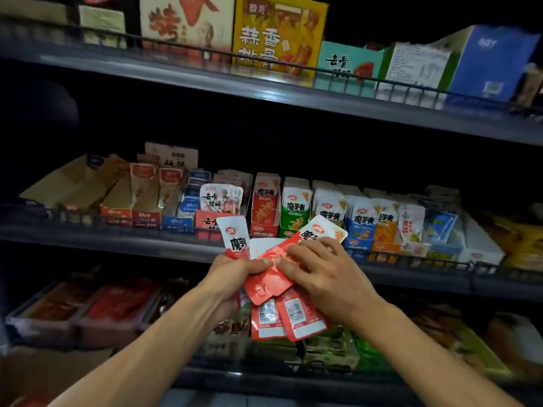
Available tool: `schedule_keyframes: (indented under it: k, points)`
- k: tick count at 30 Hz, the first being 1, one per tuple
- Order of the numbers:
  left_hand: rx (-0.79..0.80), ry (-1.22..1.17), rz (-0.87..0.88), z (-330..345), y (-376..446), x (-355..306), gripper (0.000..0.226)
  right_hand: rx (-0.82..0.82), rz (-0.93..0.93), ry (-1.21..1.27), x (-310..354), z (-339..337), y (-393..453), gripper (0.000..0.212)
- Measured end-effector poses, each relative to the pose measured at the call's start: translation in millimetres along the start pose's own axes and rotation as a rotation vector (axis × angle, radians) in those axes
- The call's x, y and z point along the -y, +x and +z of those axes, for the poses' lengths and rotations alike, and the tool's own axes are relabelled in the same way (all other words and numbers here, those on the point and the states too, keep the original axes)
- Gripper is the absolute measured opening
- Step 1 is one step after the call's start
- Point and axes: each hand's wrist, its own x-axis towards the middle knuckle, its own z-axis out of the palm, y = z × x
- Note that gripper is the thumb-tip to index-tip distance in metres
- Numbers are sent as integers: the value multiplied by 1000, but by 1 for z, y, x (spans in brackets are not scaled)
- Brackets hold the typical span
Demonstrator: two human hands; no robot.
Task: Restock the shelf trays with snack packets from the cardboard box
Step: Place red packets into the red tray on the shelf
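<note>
**Mid-restock: bundle in hand, not yet in a tray**

Progress, judged from the shelf: middle shelf trays (266,227) mostly look stocked already. The red tray right of centre and the green one beside it both stand full-ish; the brown trays (88,186) far left look low or empty. No packet from the held bundle is in a tray yet, so this load remains to be placed, likely more after it. Cardboard box: can't pick it out for certain; the brown blur at bottom left may be it.

Packets (273,277): a fanned bunch of red-and-white snack packets, held in front of the middle shelf's front rail, just below the red tray. A few hang down with barcodes facing the camera; two stick up, white ends on top.

Left hand (232,271): fingers curled round the left side of the bunch, thumb pressed across the front. Firm grip.

Right hand (326,271): lies over the right side of the bunch, fingertips (289,254) curled onto the top packets, apparently squaring or sorting them. Its thumb is hidden, so whether it pinches or just presses I can't tell.

Next likely need: align the fan into a stack before sliding it into a tray.
</note>
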Motion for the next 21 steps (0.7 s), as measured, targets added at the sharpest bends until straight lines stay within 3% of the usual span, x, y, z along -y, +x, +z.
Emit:
schedule_keyframes:
  k: [3,8,10,12,13,17,21]
  points:
    - [-52,40,49,0,0,2,26,-31,271,181,2,-6,-8,48]
    - [-66,-12,69,-1,2,7,30,-204,1221,967,2,-22,3,68]
    - [-40,-32,58,4,3,12,31,-180,1431,1322,9,-22,16,50]
    - [-19,-54,32,12,2,17,27,-178,1526,1452,16,-16,24,20]
    - [-12,-72,13,15,2,18,26,-210,1553,1456,18,-11,27,14]
    - [104,-141,-58,25,-4,22,32,-367,1660,1505,15,-3,34,10]
    - [172,-65,-71,32,-13,26,43,-451,1677,1601,8,-1,34,16]
